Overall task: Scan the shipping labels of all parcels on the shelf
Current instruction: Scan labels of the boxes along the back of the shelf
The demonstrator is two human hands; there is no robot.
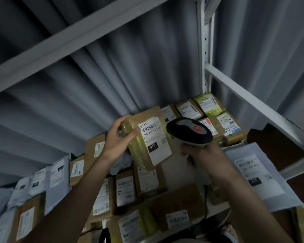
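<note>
Nearest, flat brown cardboard parcels [125, 190] with white printed labels lie close together on the shelf [182, 174]; at the near left lie soft grey plastic mailers [56, 174], and a larger grey mailer [258, 174] lies at the right. Above them the right hand [200, 155] curls around the grip of a rounded black and grey scanner [189, 133], whose head points to the lifted parcel just beside it; the left hand [119, 137] grips this taped cardboard parcel [147, 135] at its left edge, thumb on the front, tilted, its white label [154, 139] marked 010 facing the camera. Farther right, more boxes [209, 113], some yellowish, stand before the ribbed grey wall [95, 76].
</note>
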